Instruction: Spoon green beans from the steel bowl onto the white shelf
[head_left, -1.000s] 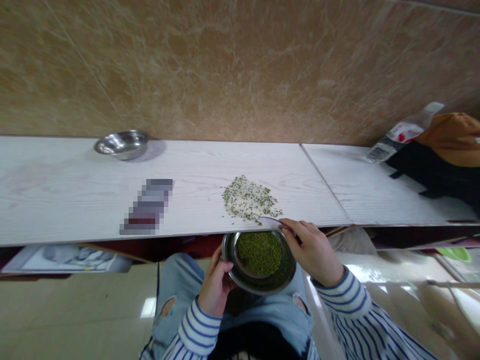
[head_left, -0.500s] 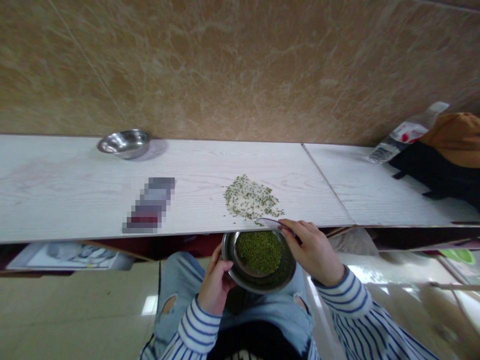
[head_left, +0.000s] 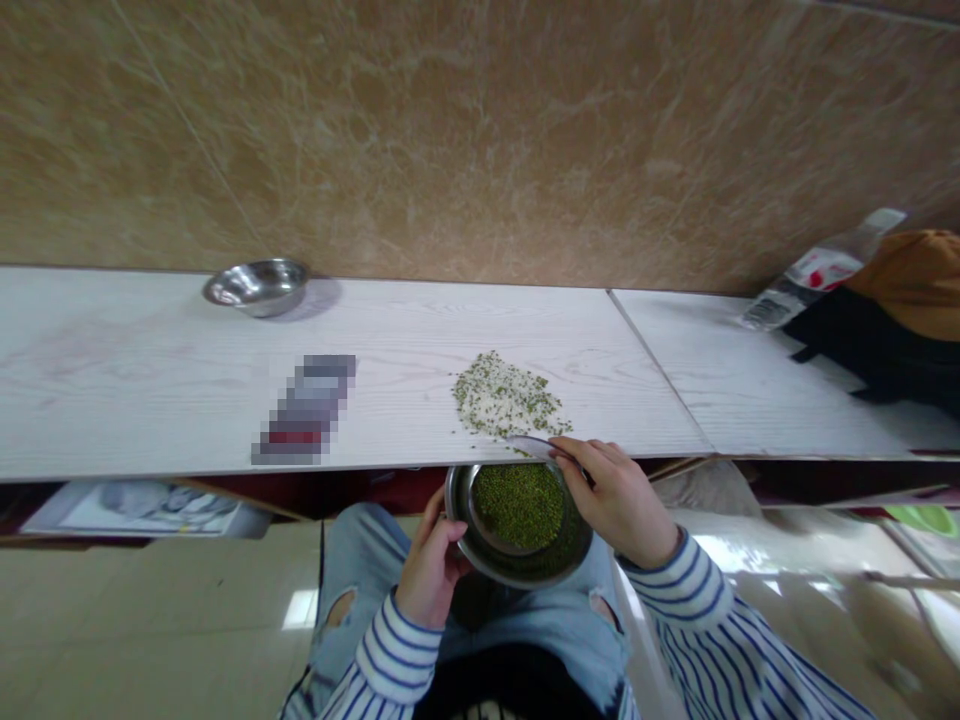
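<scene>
My left hand [head_left: 435, 562] is closed on the left rim of a steel bowl [head_left: 517, 568], which sits just below the table's front edge over my lap. Green mung beans [head_left: 519, 505] cover the bowl's bottom. In my right hand [head_left: 619, 500] is a thin, flat utensil [head_left: 531, 445] that looks like a knife or a spoon; its exact kind is unclear. Its blade end lies at the table's edge, beside a spread pile of mixed white grains and green beans [head_left: 506, 395]. My right fingers are wrapped around its handle, above the bowl's right side.
An empty steel bowl [head_left: 259, 288] stands near the wall at left. A blurred-out flat object [head_left: 306, 408] lies on the white table [head_left: 150, 390]. At right are a plastic bottle [head_left: 814, 275] and a black and brown bag [head_left: 900, 310]. Under the tabletop is an open shelf.
The utensil in my right hand has shifted slightly left along the table's edge. The bowl in my left hand stays in about the same place. The view has shifted a little.
</scene>
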